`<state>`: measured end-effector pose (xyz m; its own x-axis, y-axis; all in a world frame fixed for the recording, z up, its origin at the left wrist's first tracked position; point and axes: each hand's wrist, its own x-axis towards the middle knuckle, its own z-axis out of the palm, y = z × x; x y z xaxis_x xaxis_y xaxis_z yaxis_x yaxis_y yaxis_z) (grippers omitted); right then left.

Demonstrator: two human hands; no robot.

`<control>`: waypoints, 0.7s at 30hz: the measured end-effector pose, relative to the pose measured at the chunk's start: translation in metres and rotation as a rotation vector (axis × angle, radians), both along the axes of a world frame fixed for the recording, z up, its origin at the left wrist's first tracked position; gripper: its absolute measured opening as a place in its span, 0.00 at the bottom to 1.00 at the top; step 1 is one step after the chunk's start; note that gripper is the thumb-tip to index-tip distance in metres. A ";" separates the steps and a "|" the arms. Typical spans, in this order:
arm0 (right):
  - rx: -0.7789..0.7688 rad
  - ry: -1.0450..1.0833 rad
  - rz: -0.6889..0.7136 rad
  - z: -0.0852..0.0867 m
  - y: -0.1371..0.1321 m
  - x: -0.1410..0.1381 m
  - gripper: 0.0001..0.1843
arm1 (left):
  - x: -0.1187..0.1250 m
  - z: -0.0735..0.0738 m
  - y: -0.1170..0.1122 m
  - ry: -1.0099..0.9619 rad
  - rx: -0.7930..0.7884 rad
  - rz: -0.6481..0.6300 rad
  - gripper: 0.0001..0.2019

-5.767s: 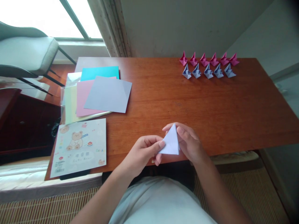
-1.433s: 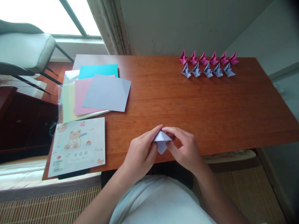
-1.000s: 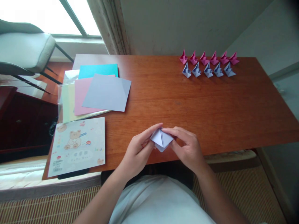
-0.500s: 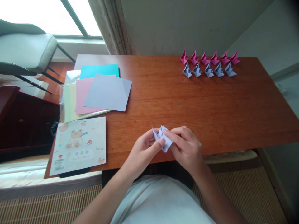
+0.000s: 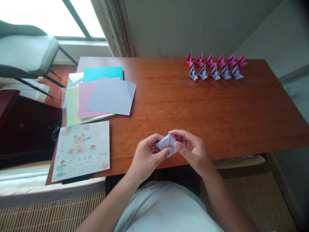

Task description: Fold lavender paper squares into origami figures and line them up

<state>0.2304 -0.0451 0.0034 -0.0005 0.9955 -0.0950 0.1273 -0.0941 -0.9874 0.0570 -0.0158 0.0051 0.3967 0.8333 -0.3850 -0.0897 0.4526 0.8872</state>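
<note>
Both my hands pinch a small folded lilac paper piece (image 5: 166, 144) just above the near edge of the wooden table (image 5: 193, 106). My left hand (image 5: 147, 156) grips its left side with thumb and fingers curled. My right hand (image 5: 191, 148) closes on its right side, thumb under the fold. Much of the paper is hidden by my fingers.
At the far right stand a row of several pink folded figures (image 5: 216, 60) and a row of several lilac ones (image 5: 214, 72). A stack of coloured sheets (image 5: 101, 95) and a bear-printed paper pack (image 5: 82, 149) lie at the left. A grey chair (image 5: 26, 51) stands beyond.
The lilac paper went from a larger flat triangle to a smaller, thicker folded shape. My hands have drawn closer together around it and turned it slightly.
</note>
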 end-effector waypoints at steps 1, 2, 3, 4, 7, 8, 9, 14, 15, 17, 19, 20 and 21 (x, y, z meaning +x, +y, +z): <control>-0.038 0.007 -0.016 0.000 0.001 -0.002 0.17 | 0.000 0.000 -0.001 0.010 0.000 -0.020 0.14; -0.069 0.014 -0.029 0.000 0.003 -0.004 0.19 | 0.000 0.000 -0.001 0.018 -0.003 -0.032 0.14; -0.091 0.024 -0.040 0.000 0.004 -0.005 0.18 | 0.001 0.000 -0.001 0.021 -0.007 -0.036 0.14; -0.101 0.038 -0.052 0.000 0.005 -0.007 0.17 | 0.001 0.001 -0.001 0.018 -0.013 -0.038 0.14; -0.072 0.097 -0.098 -0.001 0.009 -0.009 0.11 | 0.002 0.003 -0.001 -0.011 -0.045 -0.042 0.15; -0.058 0.111 -0.120 -0.002 0.009 -0.009 0.10 | 0.001 0.004 0.000 -0.013 -0.056 -0.048 0.16; -0.046 0.117 -0.144 -0.003 0.010 -0.009 0.09 | 0.001 0.005 0.000 -0.007 -0.065 -0.058 0.17; -0.026 0.082 -0.203 -0.005 0.010 -0.007 0.10 | -0.001 0.004 0.000 0.026 -0.049 -0.105 0.16; -0.021 0.080 -0.204 -0.005 0.010 -0.006 0.10 | -0.001 0.003 0.000 0.024 -0.049 -0.102 0.16; -0.019 0.089 -0.200 -0.004 0.009 -0.006 0.10 | -0.001 0.003 -0.001 0.014 -0.066 -0.092 0.15; -0.026 0.110 -0.196 -0.004 0.009 -0.006 0.10 | -0.001 0.003 -0.001 0.002 -0.086 -0.090 0.15; -0.030 0.124 -0.193 -0.004 0.009 -0.006 0.11 | -0.001 0.003 -0.001 -0.001 -0.090 -0.091 0.14; -0.037 0.138 -0.190 -0.004 0.009 -0.006 0.11 | -0.002 0.003 -0.001 0.001 -0.089 -0.093 0.13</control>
<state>0.2243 -0.0366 -0.0008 0.1711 0.9748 -0.1430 -0.0321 -0.1395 -0.9897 0.0552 -0.0169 0.0078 0.4705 0.7552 -0.4564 -0.0424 0.5360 0.8432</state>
